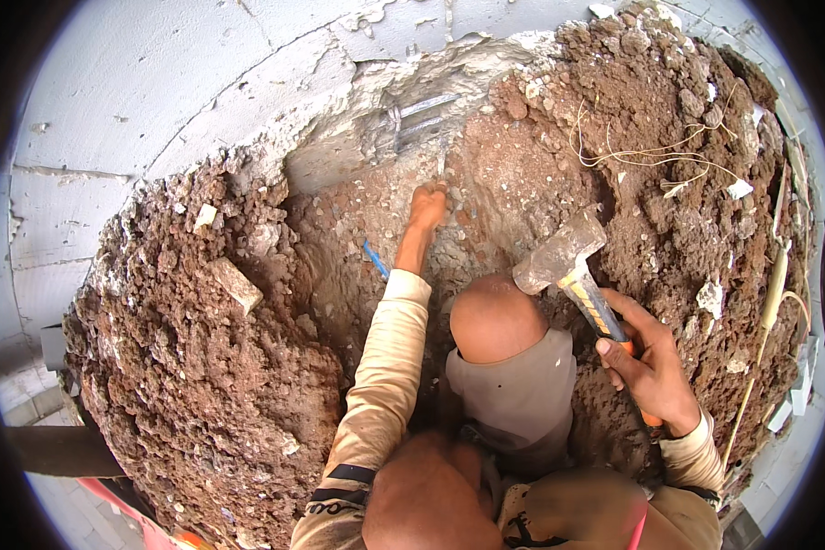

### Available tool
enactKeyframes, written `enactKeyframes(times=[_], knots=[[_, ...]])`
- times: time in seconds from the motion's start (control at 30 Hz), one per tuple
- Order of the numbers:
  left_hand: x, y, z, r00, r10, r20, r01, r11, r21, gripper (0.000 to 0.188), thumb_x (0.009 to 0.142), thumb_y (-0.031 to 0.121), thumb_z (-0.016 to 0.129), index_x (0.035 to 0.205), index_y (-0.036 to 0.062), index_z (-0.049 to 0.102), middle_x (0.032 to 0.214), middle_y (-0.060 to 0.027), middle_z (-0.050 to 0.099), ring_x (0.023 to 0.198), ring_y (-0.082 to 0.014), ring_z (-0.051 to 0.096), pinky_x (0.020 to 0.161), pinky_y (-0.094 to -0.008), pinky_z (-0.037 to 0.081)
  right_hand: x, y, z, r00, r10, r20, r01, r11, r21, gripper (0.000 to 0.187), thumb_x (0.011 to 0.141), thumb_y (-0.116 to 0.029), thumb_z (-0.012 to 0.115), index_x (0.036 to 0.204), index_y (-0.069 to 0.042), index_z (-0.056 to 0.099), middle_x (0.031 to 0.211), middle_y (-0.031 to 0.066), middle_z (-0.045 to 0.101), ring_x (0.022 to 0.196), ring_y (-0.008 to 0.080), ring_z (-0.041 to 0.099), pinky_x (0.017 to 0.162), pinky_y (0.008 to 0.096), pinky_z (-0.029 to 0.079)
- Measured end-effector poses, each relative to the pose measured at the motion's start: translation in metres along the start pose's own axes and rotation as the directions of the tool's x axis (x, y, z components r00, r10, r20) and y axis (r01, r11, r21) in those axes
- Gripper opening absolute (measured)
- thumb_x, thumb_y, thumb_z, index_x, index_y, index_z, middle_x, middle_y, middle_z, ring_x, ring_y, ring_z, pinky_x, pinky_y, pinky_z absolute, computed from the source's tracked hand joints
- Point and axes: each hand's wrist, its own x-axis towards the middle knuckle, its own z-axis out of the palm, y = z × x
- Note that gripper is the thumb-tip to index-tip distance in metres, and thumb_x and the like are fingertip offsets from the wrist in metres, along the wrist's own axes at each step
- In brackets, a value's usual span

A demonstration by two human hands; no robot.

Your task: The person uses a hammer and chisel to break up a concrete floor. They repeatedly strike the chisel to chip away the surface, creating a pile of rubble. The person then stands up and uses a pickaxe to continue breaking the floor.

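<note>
My left hand (428,203) reaches far into the dug hole and is closed around a thin metal chisel (442,156). The chisel points up at a broken concrete edge with bare steel bars (422,117). My right hand (646,362) grips a club hammer by its black, orange and yellow handle (598,310). The hammer's dusty steel head (561,251) is raised beside my bent knee (493,316), well away from the chisel.
Loose brown soil (211,367) is heaped on the left, with a stone chunk (236,284) on it. Thin pale wires (660,158) lie on the right-hand soil. A short blue strip (374,259) sticks out near my left forearm. Beyond stands a grey block wall (165,82).
</note>
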Motion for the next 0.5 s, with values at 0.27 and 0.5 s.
enactKeyframes(times=[0.27, 0.5], knots=[[-0.073, -0.009, -0.003, 0.988, -0.149, 0.025, 0.151, 0.972, -0.182, 0.025, 0.104, 0.025, 0.045, 0.102, 0.0023, 0.057, 0.066, 0.0014, 0.049, 0.049, -0.0078, 0.041, 0.041, -0.0246, 0.031, 0.002, 0.003, -0.005, 0.998, -0.060, -0.009, 0.059, 0.997, -0.039, 0.053, 0.093, -0.006, 0.065, 0.141, 0.005, 0.046, 0.128, 0.0203, 0.062, 0.113, 0.0199, 0.059, 0.096, 0.0325, 0.047], [-0.012, 0.011, -0.005, 0.966, -0.187, 0.178, 0.237, 0.916, -0.324, 0.024, 0.103, 0.025, 0.048, 0.093, 0.0047, 0.053, 0.066, 0.0009, 0.047, 0.048, -0.0070, 0.037, 0.039, -0.0237, 0.028, 0.001, -0.008, -0.005, 0.999, -0.009, 0.035, 0.011, 0.997, -0.076, 0.053, 0.093, -0.009, 0.065, 0.140, 0.005, 0.047, 0.126, 0.0200, 0.063, 0.092, 0.0161, 0.062, 0.080, 0.0306, 0.051]])
